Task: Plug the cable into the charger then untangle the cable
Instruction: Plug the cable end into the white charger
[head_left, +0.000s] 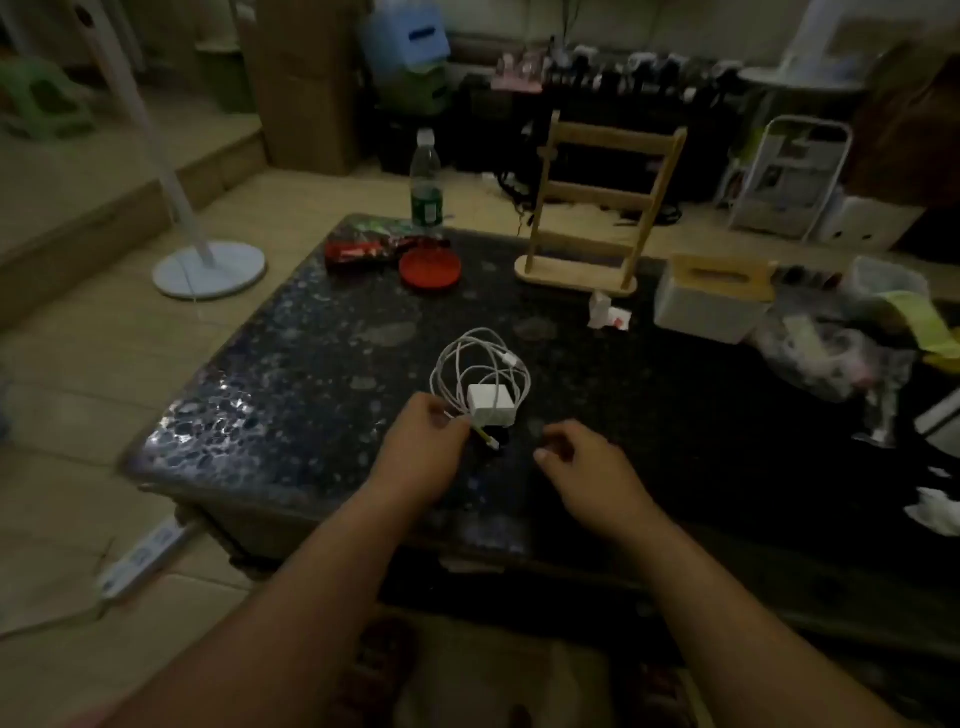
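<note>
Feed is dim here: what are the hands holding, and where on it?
Left hand pinches the white cable near its connector end. Right hand holds nothing.

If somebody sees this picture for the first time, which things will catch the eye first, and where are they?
The eye goes first to the white cable, lying in loose loops around the white charger near the front middle of the dark speckled table. The left hand pinches the cable just beside the charger, while the right hand hangs near it, holding nothing. Behind them, a red round lid and a wooden rack stand out at the far edge.
</note>
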